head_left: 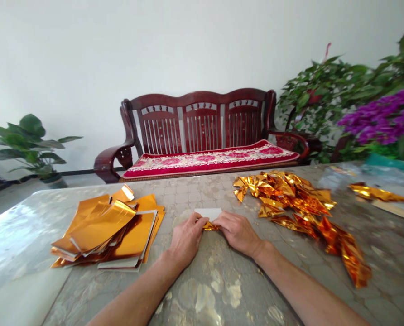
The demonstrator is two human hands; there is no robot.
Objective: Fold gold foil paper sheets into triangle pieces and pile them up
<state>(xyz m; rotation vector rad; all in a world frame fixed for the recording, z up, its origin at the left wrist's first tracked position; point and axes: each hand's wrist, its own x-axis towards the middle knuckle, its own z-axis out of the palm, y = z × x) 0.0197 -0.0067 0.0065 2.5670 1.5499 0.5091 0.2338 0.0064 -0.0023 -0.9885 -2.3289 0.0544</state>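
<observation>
Between my hands lies a sheet of gold foil paper (209, 213), white side up, its near edge folded over so a strip of gold shows. My left hand (188, 233) pinches the left end of that fold with thumb and fingers. At the right end, my right hand (238, 231) grips the same fold, fingers bent inward. Left of my hands is a loose stack of flat gold foil sheets (117, 231). A heap of folded gold foil pieces (290, 197) spreads over the table to the right.
The table (202, 290) has a patterned cover. Plastic wrapping (341, 176) and another folded gold piece (378, 192) are at the far right. Beyond the table stands a dark wooden bench (202, 122) with a red cushion (209, 160). Purple flowers (385, 117) and a potted plant (28, 145) flank it.
</observation>
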